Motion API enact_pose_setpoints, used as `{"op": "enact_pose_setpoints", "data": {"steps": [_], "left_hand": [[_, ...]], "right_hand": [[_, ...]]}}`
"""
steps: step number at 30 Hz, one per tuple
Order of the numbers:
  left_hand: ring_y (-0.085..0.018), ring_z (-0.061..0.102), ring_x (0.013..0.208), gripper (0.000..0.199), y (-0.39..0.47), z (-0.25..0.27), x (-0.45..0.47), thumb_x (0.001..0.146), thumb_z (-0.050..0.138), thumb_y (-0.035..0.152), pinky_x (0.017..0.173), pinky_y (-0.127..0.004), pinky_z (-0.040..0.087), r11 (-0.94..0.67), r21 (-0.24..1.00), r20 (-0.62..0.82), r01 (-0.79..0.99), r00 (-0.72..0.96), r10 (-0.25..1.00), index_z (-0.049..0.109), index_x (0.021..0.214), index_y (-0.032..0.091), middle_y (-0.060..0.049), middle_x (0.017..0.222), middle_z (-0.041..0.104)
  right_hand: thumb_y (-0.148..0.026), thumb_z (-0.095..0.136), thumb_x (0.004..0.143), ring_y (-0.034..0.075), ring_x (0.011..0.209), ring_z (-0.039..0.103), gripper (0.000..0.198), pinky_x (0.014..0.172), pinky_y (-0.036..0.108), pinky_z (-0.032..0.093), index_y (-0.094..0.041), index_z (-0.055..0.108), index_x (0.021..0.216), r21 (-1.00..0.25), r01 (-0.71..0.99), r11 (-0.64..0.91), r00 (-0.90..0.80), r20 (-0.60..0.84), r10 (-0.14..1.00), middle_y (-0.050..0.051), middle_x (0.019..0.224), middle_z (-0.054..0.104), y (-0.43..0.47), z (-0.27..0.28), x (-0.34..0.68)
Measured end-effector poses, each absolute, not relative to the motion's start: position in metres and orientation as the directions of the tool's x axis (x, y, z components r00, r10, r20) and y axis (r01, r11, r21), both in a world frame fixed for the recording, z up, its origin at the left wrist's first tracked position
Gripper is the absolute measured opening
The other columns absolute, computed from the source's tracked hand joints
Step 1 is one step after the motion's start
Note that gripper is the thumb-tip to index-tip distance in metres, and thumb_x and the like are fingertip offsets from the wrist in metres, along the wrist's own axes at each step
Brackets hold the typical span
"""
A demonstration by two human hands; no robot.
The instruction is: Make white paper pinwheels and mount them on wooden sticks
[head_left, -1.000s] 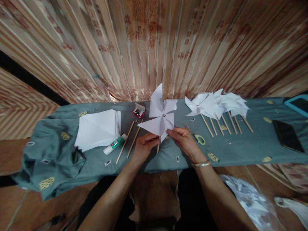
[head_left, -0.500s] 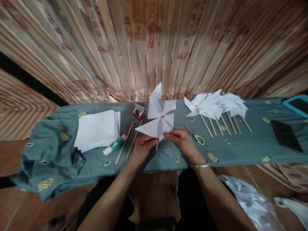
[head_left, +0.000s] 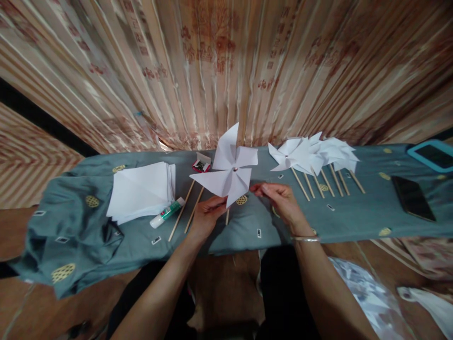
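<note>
A white paper pinwheel [head_left: 234, 169] with a small shiny centre stands in the middle, its wooden stick [head_left: 227, 216] showing below. My left hand [head_left: 208, 213] is closed around the stick just under the paper; the grip itself is partly hidden. My right hand [head_left: 279, 196] is apart from the pinwheel, to its right, with thumb and fingers pressed together. Whether anything is between them, I cannot make out. Below it shows a bit of the scissors' yellow-green handle [head_left: 275, 212]; my hand covers the rest.
Left on the cloth-covered table [head_left: 240, 241] lie a paper stack [head_left: 139, 191], a glue stick [head_left: 167, 212], two loose sticks [head_left: 181, 211] and an open small box [head_left: 201, 163]. Several finished pinwheels [head_left: 297, 153] lie right, then a phone [head_left: 413, 198] and a blue-framed device [head_left: 433, 156].
My right hand has let go of the pinwheel's lower blade and moved right, over the scissors. My left hand still holds the pinwheel, which has turned slightly.
</note>
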State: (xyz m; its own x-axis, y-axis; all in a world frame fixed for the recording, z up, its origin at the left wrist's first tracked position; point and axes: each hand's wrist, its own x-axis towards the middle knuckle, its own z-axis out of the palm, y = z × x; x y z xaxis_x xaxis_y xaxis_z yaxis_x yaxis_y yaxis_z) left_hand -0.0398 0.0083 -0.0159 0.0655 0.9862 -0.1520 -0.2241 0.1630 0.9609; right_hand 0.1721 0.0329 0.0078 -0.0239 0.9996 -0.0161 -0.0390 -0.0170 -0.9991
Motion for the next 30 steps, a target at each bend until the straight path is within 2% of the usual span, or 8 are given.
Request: {"op": "enact_pose_setpoints", "data": {"steps": [4, 8, 14, 17, 24, 30], "left_hand": [[-0.023, 0.068, 0.094, 0.027, 0.004, -0.013, -0.041, 0.063, 0.081, 0.029, 0.091, -0.034, 0.049, 0.194, 0.957, -0.174, -0.217, 0.106, 0.979, 0.080, 0.088, 0.018, -0.007, 0.093, 0.077], [-0.025, 0.068, 0.096, 0.030, 0.002, -0.012, -0.040, 0.064, 0.081, 0.030, 0.093, -0.036, 0.049, 0.217, 0.954, -0.185, -0.207, 0.165, 0.969, 0.079, 0.091, 0.017, -0.008, 0.097, 0.077], [-0.024, 0.068, 0.095, 0.027, 0.001, -0.010, -0.042, 0.065, 0.081, 0.030, 0.091, -0.034, 0.050, 0.190, 0.968, -0.160, -0.165, 0.179, 0.971, 0.080, 0.089, 0.019, -0.008, 0.096, 0.077], [-0.022, 0.068, 0.091, 0.027, 0.001, -0.010, -0.043, 0.064, 0.082, 0.032, 0.089, -0.033, 0.050, 0.187, 0.967, -0.157, -0.176, 0.170, 0.973, 0.080, 0.086, 0.018, -0.007, 0.092, 0.077], [-0.023, 0.069, 0.083, 0.027, 0.003, -0.006, -0.043, 0.055, 0.085, 0.035, 0.086, -0.037, 0.053, 0.207, 0.956, -0.196, -0.208, 0.072, 0.978, 0.078, 0.074, 0.017, -0.006, 0.080, 0.077], [-0.023, 0.071, 0.084, 0.027, 0.006, -0.009, -0.042, 0.054, 0.085, 0.029, 0.089, -0.040, 0.054, 0.209, 0.941, -0.211, -0.265, 0.020, 0.977, 0.079, 0.078, 0.018, -0.007, 0.082, 0.078]], "right_hand": [[-0.054, 0.082, 0.064, 0.018, 0.085, 0.067, 0.033, 0.085, 0.034, 0.050, -0.028, 0.077, 0.084, -0.983, -0.171, 0.065, 0.188, 0.032, 0.982, 0.002, 0.092, 0.077, 0.045, 0.009, 0.181], [-0.052, 0.083, 0.063, 0.019, 0.095, 0.066, 0.042, 0.087, 0.033, 0.050, -0.030, 0.075, 0.098, -0.978, -0.194, 0.072, 0.202, 0.032, 0.979, 0.002, 0.104, 0.075, 0.055, 0.013, 0.179], [-0.043, 0.089, 0.054, 0.013, 0.075, 0.063, 0.028, 0.082, 0.029, 0.049, -0.029, 0.077, 0.076, -0.952, -0.293, 0.086, 0.200, 0.027, 0.979, -0.004, 0.080, 0.076, 0.060, 0.014, 0.175], [-0.041, 0.091, 0.051, 0.012, 0.071, 0.062, 0.026, 0.080, 0.029, 0.049, -0.029, 0.076, 0.069, -0.950, -0.303, 0.078, 0.216, 0.012, 0.976, -0.004, 0.075, 0.075, 0.060, 0.012, 0.174], [-0.040, 0.088, 0.053, 0.015, 0.069, 0.061, 0.023, 0.077, 0.032, 0.048, -0.027, 0.075, 0.066, -0.975, -0.217, 0.041, 0.165, 0.005, 0.986, -0.002, 0.069, 0.072, 0.054, 0.010, 0.167], [-0.044, 0.089, 0.052, 0.013, 0.065, 0.058, 0.026, 0.074, 0.031, 0.048, -0.027, 0.075, 0.065, -0.969, -0.238, -0.061, 0.031, -0.071, 0.997, -0.003, 0.068, 0.071, 0.045, 0.012, 0.155]]}}
